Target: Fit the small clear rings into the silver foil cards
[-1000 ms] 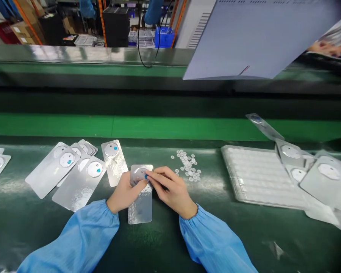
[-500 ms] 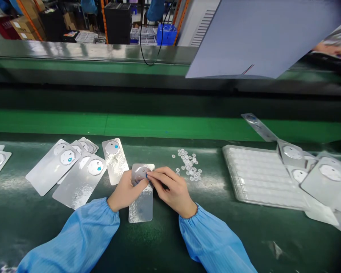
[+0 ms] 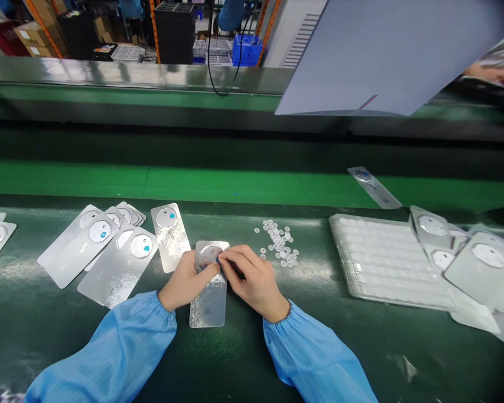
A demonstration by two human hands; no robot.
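Observation:
A silvery rectangular plate (image 3: 209, 309) with a round recess near its far end lies on the dark green bench in front of me. My left hand (image 3: 188, 281) grips its left edge, thumb across the face just below the recess. At the recess's right edge, my right hand (image 3: 252, 277) pinches a tiny blue piece (image 3: 218, 259), mostly covered by the fingertips. Just right of that hand lies a scatter of small clear rings (image 3: 279, 240). Left of the plate is a similar plate (image 3: 171, 238) with a blue dot in its recess.
More plates (image 3: 117, 268) overlap at the left, some with blue marks. On the right, a clear ribbed tray (image 3: 386, 260) stands beside piled plates (image 3: 483, 268). A clear strip (image 3: 374, 188) lies on the green belt (image 3: 252, 184) beyond. A pale panel (image 3: 386, 56) hangs at upper right.
The clear strip and a seam on the green belt have shifted left, away from the piled plates. Both my hands keep nearly the same position on the plate.

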